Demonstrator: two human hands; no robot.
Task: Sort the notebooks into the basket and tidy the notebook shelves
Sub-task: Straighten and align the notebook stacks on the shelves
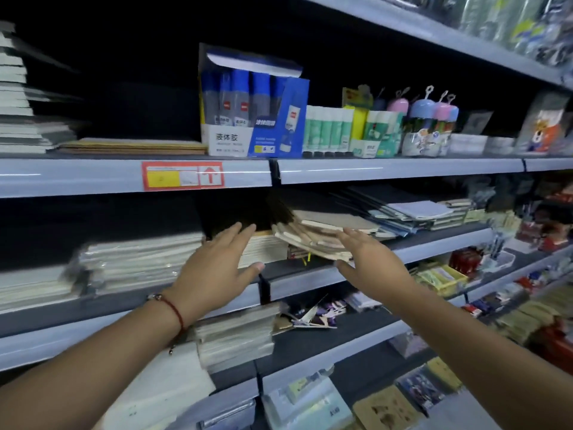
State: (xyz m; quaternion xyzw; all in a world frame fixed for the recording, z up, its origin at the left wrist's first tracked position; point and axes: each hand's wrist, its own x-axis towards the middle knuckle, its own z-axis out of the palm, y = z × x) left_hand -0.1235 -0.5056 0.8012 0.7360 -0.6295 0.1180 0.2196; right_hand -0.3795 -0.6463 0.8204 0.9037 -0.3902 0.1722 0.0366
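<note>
Left hand point(217, 268) spread flat, empty, fingertips at neat stack point(263, 248). Right hand point(369, 259) spread, empty, just beside slumped kraft notebooks point(322, 234) on middle shelf point(434, 243). Nothing gripped. Basket not in view. Judgement: early stage; slumped pile unsquared, lower-shelf notebooks point(235, 333) askew, sorting into basket not visibly begun.

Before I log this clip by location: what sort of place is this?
Most likely a stationery shop aisle. Tiered retail shelves carry a price label on the rail, a display box of liquid glue bottles beside glue sticks, and piles of notebooks that both open hands reach toward.
</note>
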